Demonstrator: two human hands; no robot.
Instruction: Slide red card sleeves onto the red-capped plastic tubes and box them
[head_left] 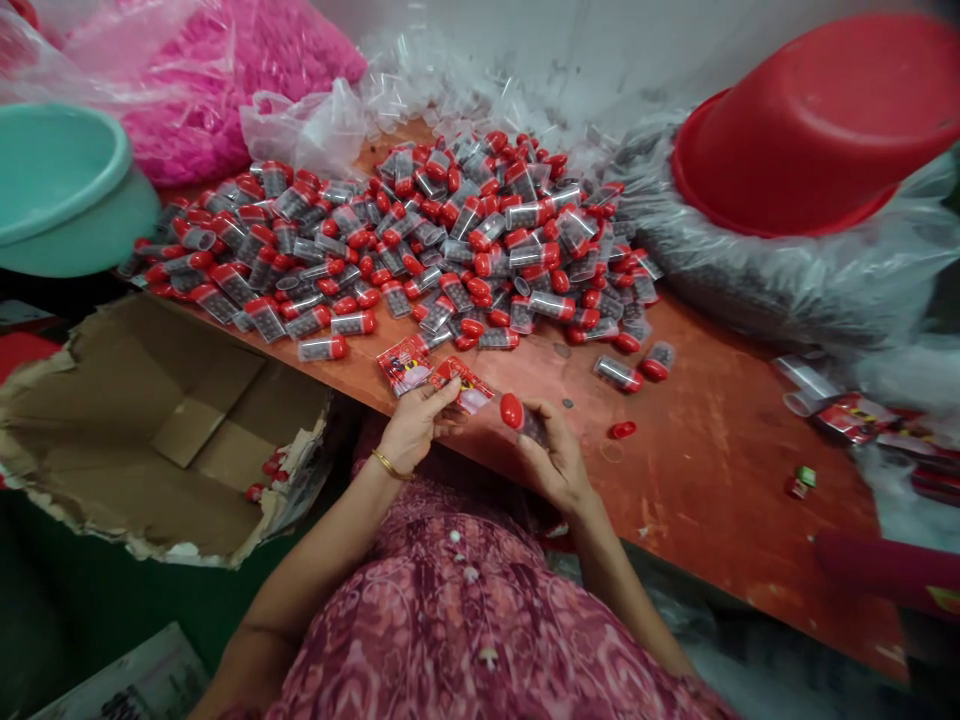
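Both hands worked a red-capped tube and a red label at the near edge of the tabletop (712,470).

The right hand (553,462) was curled closed around a small clear tube (523,418), its red cap pointing up and left; the left hand (415,428), wrist bent inward with a gold bangle (391,466) on it, pinched a red printed label (466,384) between thumb and fingertips, just beside the tube. To do this well, I judged, the tube needed steadying while the label went on square. A second label (405,364) lay just beyond, before the pile of capped tubes (420,240).
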